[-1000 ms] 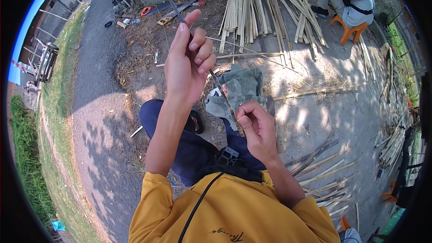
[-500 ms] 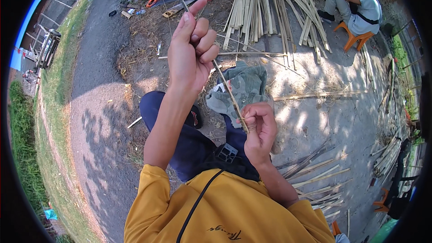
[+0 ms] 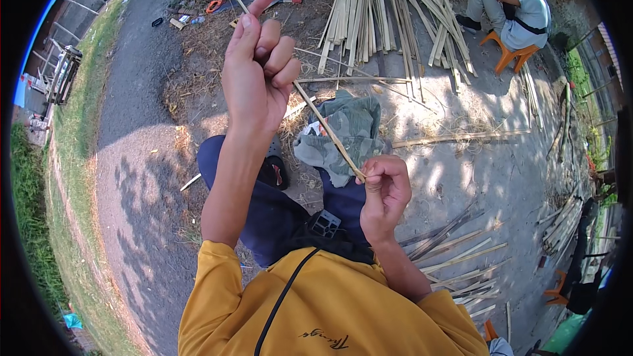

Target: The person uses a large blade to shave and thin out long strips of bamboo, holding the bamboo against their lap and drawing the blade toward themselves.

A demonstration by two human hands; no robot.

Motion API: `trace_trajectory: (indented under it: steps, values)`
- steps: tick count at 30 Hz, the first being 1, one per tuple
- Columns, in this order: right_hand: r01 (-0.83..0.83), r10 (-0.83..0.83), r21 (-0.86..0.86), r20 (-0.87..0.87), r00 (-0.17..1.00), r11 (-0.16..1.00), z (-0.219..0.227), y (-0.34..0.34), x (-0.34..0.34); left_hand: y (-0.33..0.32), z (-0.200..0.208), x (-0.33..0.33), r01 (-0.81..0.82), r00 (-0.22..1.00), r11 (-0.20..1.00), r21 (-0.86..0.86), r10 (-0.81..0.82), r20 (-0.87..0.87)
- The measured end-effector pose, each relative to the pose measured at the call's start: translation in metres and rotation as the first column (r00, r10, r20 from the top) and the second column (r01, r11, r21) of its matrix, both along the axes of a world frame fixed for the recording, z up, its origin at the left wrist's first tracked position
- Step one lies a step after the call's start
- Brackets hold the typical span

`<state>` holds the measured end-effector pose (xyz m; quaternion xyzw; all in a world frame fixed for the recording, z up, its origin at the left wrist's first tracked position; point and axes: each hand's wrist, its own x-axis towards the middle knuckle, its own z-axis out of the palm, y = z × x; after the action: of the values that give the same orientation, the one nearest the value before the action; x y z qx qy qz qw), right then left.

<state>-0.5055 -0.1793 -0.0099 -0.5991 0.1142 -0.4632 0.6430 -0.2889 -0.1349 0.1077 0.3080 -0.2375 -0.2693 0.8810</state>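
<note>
A long thin bamboo strip (image 3: 323, 120) runs slantwise from the upper left down to the right in front of me. My left hand (image 3: 258, 69) is closed round its middle, the index finger pointing up along it; the upper part sticks out past the picture's top edge. At the lower end, my right hand (image 3: 386, 191) pinches the strip between thumb and curled fingers. Below the strip, a grey-green camouflage cloth (image 3: 343, 131) lies over my knee area. Whatever else the right fingers may hold is hidden.
Pale split strips (image 3: 369, 13) are heaped on the ground ahead, and more strips (image 3: 468, 270) lie at my right. A saw with an orange handle (image 3: 214, 6) lies at the far left. Another person sits on an orange stool (image 3: 508, 52) at the far right.
My left hand has shifted left and slightly up with the strip, which slants more now. The right hand still pinches the strip's lower end and has moved slightly right. The view has shifted a little.
</note>
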Motion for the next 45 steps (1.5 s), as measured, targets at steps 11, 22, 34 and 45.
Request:
trace_trajectory:
  steps: [11,22,34,45]
  values:
    - [0.034,-0.034,0.000,0.081,0.996,0.999,0.002,-0.006,-0.001,0.003,0.011,0.008,-0.035,0.998,0.996,-0.081,0.040,0.056]
    - [0.093,-0.099,0.052,0.126,0.987,0.994,-0.004,-0.014,-0.008,-0.008,0.016,0.030,-0.018,0.998,0.993,-0.121,0.025,0.054]
    - [0.304,-0.103,0.305,-0.532,0.840,0.903,-0.239,-0.222,-0.113,0.020,0.002,0.088,-0.228,0.964,0.967,0.109,0.209,0.162]
    - [0.037,-0.055,-0.059,-0.994,-0.096,0.998,-0.419,-0.195,-0.217,0.048,-0.044,0.112,-0.207,0.978,0.962,0.180,0.196,0.077]
